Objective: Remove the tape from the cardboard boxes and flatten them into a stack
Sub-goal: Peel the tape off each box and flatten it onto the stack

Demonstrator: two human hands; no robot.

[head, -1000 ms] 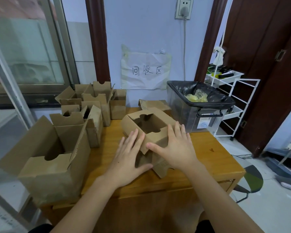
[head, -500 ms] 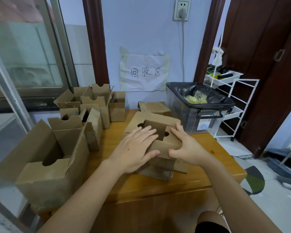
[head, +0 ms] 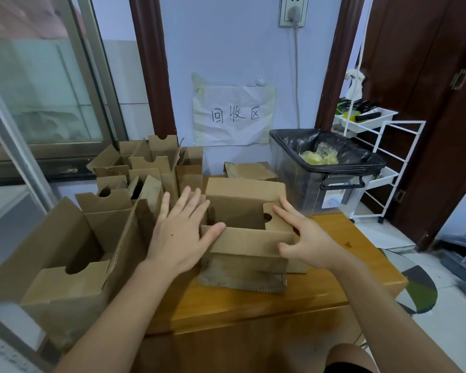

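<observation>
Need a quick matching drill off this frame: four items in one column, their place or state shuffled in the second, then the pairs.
Items:
1. left hand
2. right hand
3. clear bin
4. paper sign

Place or state:
A. stuck on the wall behind the table
B. fingers spread, thumb on the near flap of the centre box
C. lined with a black bag, at the table's far right
D. fingers at the box's right side flap, the one with the notch

Pairs: 1-B, 2-D, 3-C, 4-A
</observation>
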